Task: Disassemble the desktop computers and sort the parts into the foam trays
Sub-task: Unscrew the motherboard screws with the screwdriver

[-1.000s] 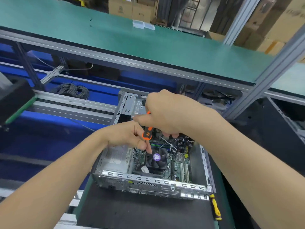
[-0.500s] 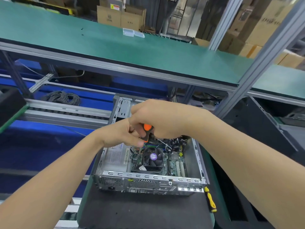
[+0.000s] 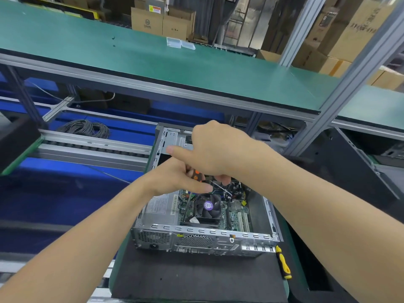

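- The open grey metal computer case (image 3: 196,237) lies at 6 o'clock below the hands.
- The orange-and-black screwdriver (image 3: 197,174) is gripped by the right hand (image 3: 215,149) and pinched lower by the left hand (image 3: 179,180).
- It should be kept upright and pressed firmly.

One open desktop computer (image 3: 203,236) is sitting on one foam mat (image 3: 196,281); one fan (image 3: 207,207) is showing inside; two hands, left hand (image 3: 175,179) and right hand (image 3: 216,149), are gripping the orange-handled screwdriver (image 3: 197,174); the yellow-handled screwdriver (image 3: 283,264), making two, is lying at the mat's right edge; two clear boxes (image 3: 174,42) (image 3: 188,45) are sitting at the green shelf's (image 3: 87,47) far edge.
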A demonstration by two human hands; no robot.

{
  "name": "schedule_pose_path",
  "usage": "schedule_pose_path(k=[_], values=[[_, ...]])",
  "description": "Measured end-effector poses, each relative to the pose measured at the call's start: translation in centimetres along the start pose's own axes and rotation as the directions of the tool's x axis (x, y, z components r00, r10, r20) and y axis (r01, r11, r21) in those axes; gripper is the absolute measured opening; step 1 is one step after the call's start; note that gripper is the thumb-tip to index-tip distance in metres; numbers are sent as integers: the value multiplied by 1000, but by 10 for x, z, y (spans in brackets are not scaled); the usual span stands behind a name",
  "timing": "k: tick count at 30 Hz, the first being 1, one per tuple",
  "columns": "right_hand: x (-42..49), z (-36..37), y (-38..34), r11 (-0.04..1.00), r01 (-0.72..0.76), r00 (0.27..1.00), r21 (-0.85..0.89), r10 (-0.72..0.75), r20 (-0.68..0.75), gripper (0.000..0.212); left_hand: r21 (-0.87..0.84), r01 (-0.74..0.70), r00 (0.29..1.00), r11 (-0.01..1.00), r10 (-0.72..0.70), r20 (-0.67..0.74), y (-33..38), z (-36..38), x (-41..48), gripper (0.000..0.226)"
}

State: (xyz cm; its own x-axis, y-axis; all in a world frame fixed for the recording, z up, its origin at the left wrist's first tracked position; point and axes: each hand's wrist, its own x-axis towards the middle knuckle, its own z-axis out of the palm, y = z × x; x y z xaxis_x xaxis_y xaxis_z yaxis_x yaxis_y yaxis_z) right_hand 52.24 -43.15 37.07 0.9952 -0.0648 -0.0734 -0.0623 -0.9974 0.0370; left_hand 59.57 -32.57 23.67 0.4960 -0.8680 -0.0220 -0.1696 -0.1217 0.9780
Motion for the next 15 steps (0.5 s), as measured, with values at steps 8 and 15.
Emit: schedule_pose_path(k=[8,15], values=[[4,-12,4,959,260,956,-116,-238,173,29,-55,-51,999,997,52,7,5,2,-2,40],[-3,-18,15,862,502,849,-69,-476,230,13,-121,-54,998,991,55,6,-3,-15,-7,20]])
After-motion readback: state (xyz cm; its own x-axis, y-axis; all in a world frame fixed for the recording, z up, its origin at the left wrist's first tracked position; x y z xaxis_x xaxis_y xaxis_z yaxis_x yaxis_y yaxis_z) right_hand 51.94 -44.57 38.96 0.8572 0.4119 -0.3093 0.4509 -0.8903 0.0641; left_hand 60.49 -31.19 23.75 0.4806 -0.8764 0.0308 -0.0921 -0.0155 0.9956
